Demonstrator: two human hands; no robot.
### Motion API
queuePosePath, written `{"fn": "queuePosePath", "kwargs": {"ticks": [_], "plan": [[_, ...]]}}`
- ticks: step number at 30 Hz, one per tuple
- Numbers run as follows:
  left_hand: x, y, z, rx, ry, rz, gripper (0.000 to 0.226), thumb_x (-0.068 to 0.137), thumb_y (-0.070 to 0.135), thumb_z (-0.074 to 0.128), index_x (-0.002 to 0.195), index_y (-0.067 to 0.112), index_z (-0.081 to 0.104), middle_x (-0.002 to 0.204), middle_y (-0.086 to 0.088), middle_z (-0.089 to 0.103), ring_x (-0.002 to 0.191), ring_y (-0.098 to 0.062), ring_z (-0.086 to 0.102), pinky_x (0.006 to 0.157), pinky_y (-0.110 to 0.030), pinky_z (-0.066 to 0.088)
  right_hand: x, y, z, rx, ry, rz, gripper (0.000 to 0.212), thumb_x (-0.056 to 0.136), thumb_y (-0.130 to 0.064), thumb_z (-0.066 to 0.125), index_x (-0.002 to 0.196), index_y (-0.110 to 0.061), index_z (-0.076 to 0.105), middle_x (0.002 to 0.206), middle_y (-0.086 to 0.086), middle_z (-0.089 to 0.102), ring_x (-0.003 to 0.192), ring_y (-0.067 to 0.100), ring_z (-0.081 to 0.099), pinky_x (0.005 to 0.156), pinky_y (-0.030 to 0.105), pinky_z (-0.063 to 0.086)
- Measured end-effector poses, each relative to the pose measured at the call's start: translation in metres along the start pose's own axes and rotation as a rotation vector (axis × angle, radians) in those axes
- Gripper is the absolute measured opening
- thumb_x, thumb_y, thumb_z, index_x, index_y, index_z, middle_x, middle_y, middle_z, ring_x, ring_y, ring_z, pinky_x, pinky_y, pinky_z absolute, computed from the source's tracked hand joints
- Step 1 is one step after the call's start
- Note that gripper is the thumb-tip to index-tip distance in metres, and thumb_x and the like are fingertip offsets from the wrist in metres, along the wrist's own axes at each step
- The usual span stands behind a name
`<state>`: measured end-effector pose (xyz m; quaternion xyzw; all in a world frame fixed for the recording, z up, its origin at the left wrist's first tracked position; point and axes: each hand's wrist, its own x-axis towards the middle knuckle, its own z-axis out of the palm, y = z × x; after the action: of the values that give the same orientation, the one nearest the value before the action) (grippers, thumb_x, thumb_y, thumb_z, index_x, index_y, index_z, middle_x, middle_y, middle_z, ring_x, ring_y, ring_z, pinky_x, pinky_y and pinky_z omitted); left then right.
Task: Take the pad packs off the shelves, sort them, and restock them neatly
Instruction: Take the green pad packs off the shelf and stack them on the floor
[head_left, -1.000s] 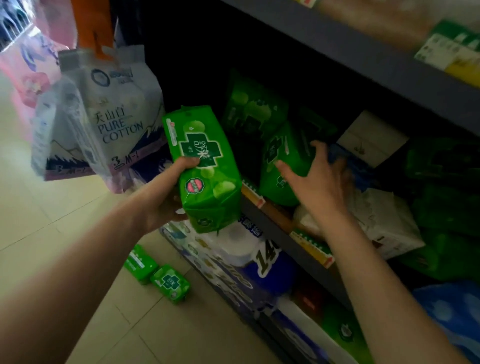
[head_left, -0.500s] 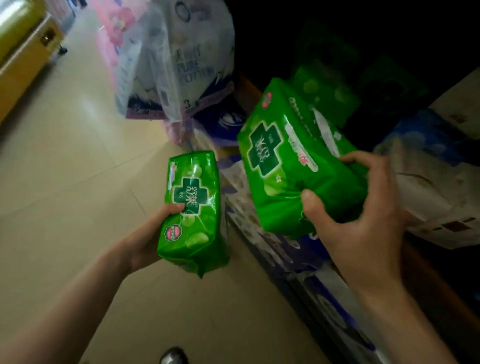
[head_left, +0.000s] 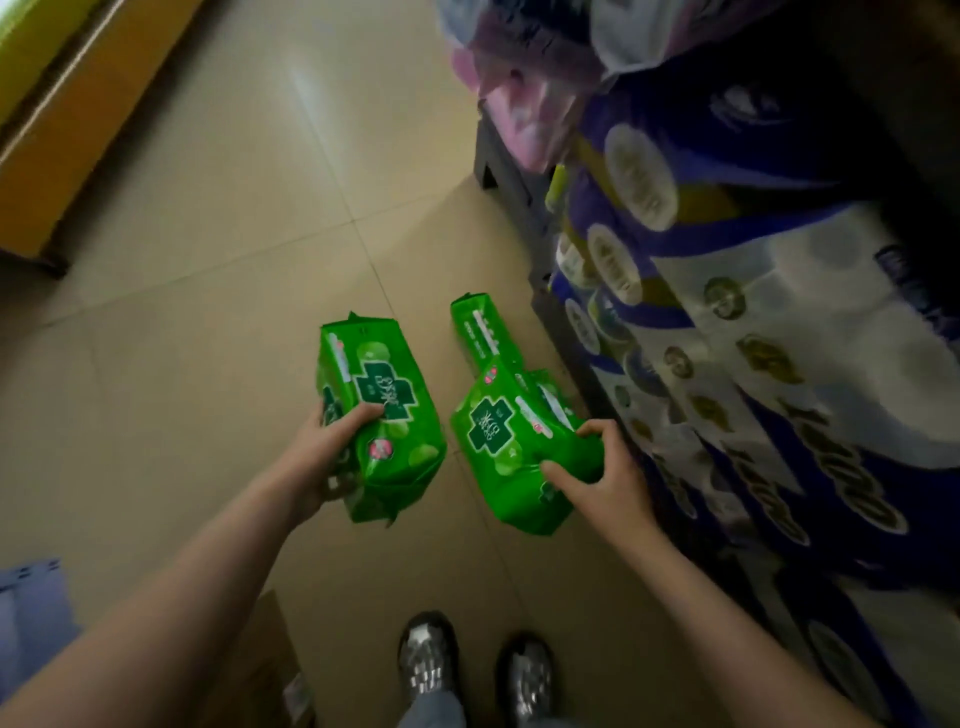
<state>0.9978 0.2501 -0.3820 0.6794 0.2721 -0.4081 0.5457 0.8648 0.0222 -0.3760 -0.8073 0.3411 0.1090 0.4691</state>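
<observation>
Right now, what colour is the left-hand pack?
Bright green pack with a dark-green cross; head view.

A shop aisle: stacked blue-and-white plastic-wrapped toilet roll multipacks (head_left: 769, 322) (shelved beside pink packs) line the beige tiled floor (head_left: 218, 218).

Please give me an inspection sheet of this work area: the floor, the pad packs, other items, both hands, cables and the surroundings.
Surface: beige tiled floor, glossy, with a light reflection.
Job's things: green pad pack in the left hand; second green pad pack in the right hand; further green packs on the floor beside the shelf base, partly hidden, count unclear.
Clutter: cardboard piece near the person's shoes.
Grippers: left hand grips its pack from the side; right hand holds its pack with thumb and fingers.
Cables: nothing seen.
Surroundings: stacked toilet paper packs on the right; orange fixture at the upper left.
</observation>
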Motion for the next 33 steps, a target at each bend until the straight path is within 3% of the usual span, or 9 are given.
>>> {"fn": "queuePosePath", "kwargs": {"ticks": [2,6,8,13,19,24,28,33], "plan": [[0.031,-0.009,0.010,-0.054,-0.001,0.020,0.046,0.085,0.030,0.063,0.126,0.030,0.043,0.095,-0.002,0.062,0.081,-0.021,0.059,0.066,-0.030,0.044,0.031,0.013,0.024,-0.012,-0.024,-0.001,0.044,0.078,-0.022,0.074,0.104,-0.023,0.039,0.118,0.005,0.046,0.104,0.018,0.047,0.070,0.025,0.039],[0.102,-0.034,0.030,-0.189,0.054,0.055,0.061,0.082,0.026,0.067,0.136,0.026,0.037,0.108,-0.005,0.063,0.083,-0.020,0.062,0.064,-0.032,0.046,0.097,0.037,0.069,-0.135,-0.013,-0.099,0.048,0.076,-0.021,0.076,0.108,-0.017,0.041,0.116,0.001,0.042,0.104,0.012,0.040,0.063,0.012,0.033],[0.141,-0.046,0.039,-0.257,0.087,0.080,0.064,0.082,0.024,0.068,0.138,0.027,0.036,0.116,-0.006,0.061,0.083,-0.018,0.062,0.063,-0.031,0.046,0.128,0.051,0.091,-0.186,0.031,-0.167,0.049,0.073,-0.020,0.077,0.109,-0.015,0.043,0.114,0.001,0.042,0.104,0.012,0.041,0.065,0.015,0.035],[0.228,-0.060,0.063,-0.328,0.105,0.161,0.066,0.083,0.020,0.068,0.139,0.029,0.034,0.117,-0.002,0.058,0.081,-0.013,0.062,0.056,-0.028,0.047,0.184,0.083,0.118,-0.225,0.259,-0.362,0.053,0.068,-0.013,0.079,0.110,-0.009,0.047,0.119,0.008,0.043,0.112,0.025,0.047,0.087,0.034,0.048],[0.292,-0.053,0.096,-0.288,-0.008,0.238,0.062,0.089,0.018,0.059,0.141,0.033,0.028,0.127,0.000,0.055,0.089,-0.013,0.062,0.063,-0.029,0.049,0.244,0.101,0.109,-0.223,0.427,-0.438,0.051,0.070,-0.012,0.076,0.110,-0.006,0.046,0.121,0.013,0.042,0.114,0.024,0.045,0.090,0.024,0.040],[0.298,-0.056,0.129,0.051,-0.030,0.266,0.066,0.094,0.002,0.047,0.148,0.022,0.015,0.128,0.006,0.042,0.106,-0.016,0.048,0.082,-0.026,0.039,0.269,0.103,0.113,-0.283,0.325,-0.414,0.050,0.071,-0.015,0.075,0.111,-0.010,0.045,0.122,0.010,0.040,0.112,0.025,0.045,0.087,0.026,0.042],[0.277,-0.046,0.118,0.150,-0.051,0.224,0.071,0.090,-0.010,0.044,0.149,0.016,0.014,0.145,-0.007,0.037,0.116,-0.015,0.042,0.091,-0.023,0.032,0.267,0.090,0.122,-0.476,0.154,-0.294,0.055,0.078,-0.018,0.072,0.121,-0.014,0.038,0.138,0.010,0.026,0.125,0.029,0.034,0.095,0.034,0.042],[0.216,-0.031,0.090,0.343,0.016,0.180,0.067,0.092,0.003,0.049,0.149,0.014,0.016,0.151,-0.016,0.026,0.133,-0.028,0.034,0.110,-0.040,0.030,0.232,0.047,0.098,-0.637,0.000,-0.055,0.061,0.085,-0.026,0.065,0.135,-0.021,0.031,0.151,0.014,0.000,0.138,0.039,0.005,0.111,0.050,0.027]]}}
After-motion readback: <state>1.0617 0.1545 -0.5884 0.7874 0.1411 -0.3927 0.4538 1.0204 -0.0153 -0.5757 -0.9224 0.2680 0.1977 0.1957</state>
